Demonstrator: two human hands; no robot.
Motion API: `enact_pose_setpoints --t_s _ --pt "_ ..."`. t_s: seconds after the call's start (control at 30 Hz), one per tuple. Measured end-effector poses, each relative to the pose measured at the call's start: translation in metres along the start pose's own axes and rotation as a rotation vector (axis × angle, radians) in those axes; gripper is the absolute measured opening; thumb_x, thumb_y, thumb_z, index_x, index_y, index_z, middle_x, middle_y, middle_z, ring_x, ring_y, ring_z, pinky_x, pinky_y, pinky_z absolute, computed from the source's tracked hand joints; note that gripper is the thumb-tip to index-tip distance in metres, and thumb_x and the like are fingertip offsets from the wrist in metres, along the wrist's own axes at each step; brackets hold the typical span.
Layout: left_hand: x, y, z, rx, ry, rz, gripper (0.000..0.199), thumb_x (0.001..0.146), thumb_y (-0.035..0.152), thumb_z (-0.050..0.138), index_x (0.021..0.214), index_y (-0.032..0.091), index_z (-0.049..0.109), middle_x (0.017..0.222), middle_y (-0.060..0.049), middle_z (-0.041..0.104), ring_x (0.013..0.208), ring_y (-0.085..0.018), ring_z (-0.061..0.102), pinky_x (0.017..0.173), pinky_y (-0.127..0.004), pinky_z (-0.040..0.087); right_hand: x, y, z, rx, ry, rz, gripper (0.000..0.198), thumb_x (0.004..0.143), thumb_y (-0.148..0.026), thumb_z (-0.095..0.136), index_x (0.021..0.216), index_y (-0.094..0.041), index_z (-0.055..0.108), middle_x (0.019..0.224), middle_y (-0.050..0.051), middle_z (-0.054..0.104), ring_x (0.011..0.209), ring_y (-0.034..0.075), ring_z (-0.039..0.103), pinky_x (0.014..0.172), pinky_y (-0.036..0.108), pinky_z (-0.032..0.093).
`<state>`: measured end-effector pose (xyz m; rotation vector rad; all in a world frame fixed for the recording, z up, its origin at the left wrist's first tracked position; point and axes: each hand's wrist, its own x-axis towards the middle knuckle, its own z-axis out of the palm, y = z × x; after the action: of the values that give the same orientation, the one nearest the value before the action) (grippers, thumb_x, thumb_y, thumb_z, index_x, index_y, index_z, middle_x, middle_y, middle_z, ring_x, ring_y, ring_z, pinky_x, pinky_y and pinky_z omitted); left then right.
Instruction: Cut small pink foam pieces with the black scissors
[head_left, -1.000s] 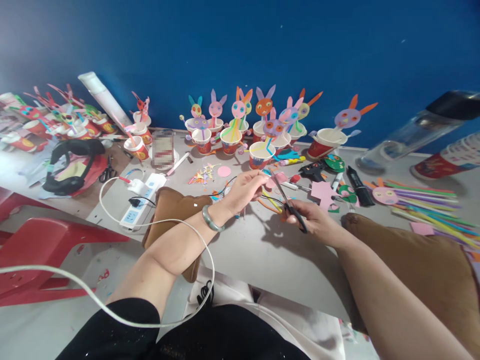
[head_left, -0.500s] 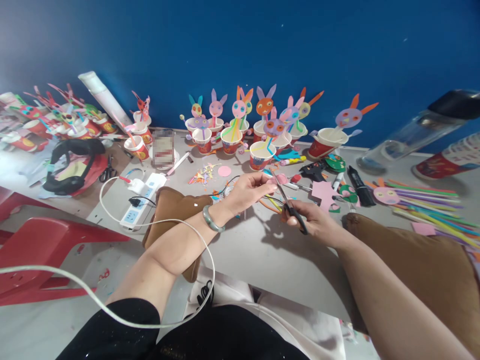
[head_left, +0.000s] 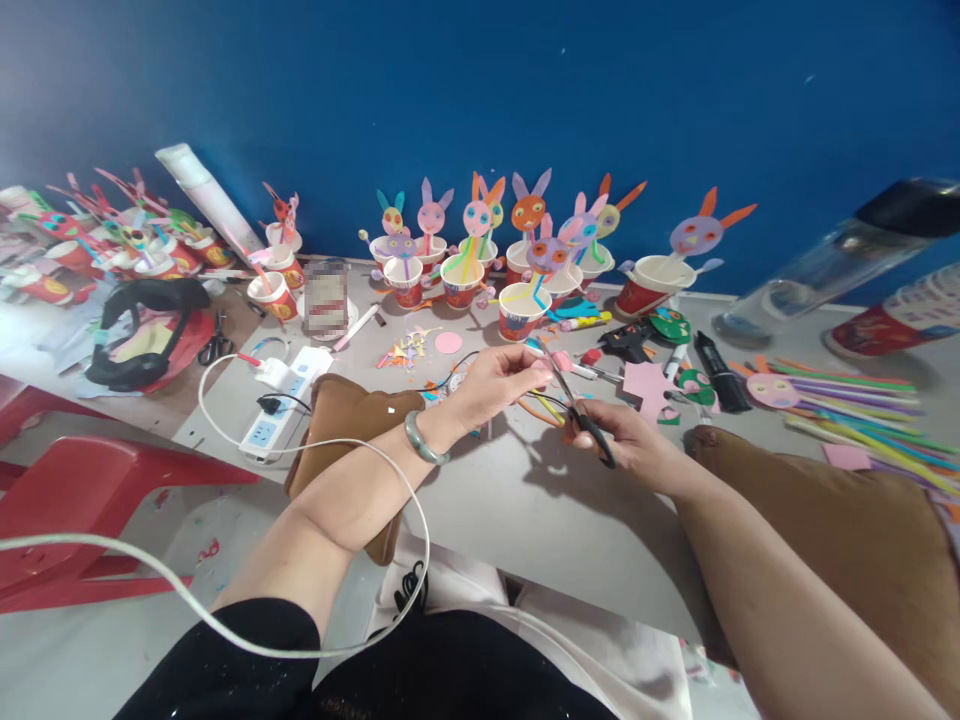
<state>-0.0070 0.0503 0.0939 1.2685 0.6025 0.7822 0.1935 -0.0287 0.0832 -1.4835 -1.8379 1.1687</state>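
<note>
My right hand (head_left: 622,440) grips a pair of scissors (head_left: 562,380) with black handles, their metal blades pointing up and away from me. My left hand (head_left: 499,380), a grey-green bangle on its wrist, has thumb and fingers pinched together right beside the blades. Whatever sits in that pinch is too small to make out; pinkish bits show around the fingertips. Beyond the hands stands a paper cup (head_left: 525,312) with a purple rabbit-faced figure (head_left: 550,256) in it. Close by on the table lie a cut pink paper sheet (head_left: 649,390) and a pink paper disc (head_left: 448,343).
Several cups with rabbit figures line the blue wall. A black glue gun (head_left: 628,340), a black marker (head_left: 721,372) and coloured strips (head_left: 862,400) lie to the right. At left are a white power strip (head_left: 289,400), its cable crossing my left arm, and a brown cushion (head_left: 345,415).
Both hands stay almost in place. The scissors blades and left fingertips have shifted only very slightly.
</note>
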Motion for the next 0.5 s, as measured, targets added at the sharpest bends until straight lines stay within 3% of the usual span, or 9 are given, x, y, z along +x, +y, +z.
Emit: enact_pose_setpoints --t_s 0.23,0.5 --pt "0.0 -0.0017 -0.0002 -0.014 0.036 -0.014 0.028 0.075 0.04 0.07 0.076 0.014 0.059 0.062 0.005 0.049 0.05 -0.003 0.031 0.049 -0.024 0.021 0.0004 0.0013 -0.0005 -0.006 0.011 0.007 0.054 0.073 -0.073 0.062 0.067 -0.021 0.05 0.069 0.001 0.054 0.065 0.017 0.048 0.061 0.031 0.038" --pt "0.0011 -0.0038 -0.001 -0.024 0.035 -0.004 0.024 0.075 0.035 0.069 0.074 0.014 0.058 0.06 0.005 0.048 0.049 -0.002 0.031 0.049 -0.023 0.021 -0.0006 0.0013 -0.0001 -0.022 0.003 -0.002 0.053 0.075 -0.073 0.06 0.069 -0.021 0.053 0.07 0.001 0.055 0.065 0.017 0.048 0.061 0.031 0.037"
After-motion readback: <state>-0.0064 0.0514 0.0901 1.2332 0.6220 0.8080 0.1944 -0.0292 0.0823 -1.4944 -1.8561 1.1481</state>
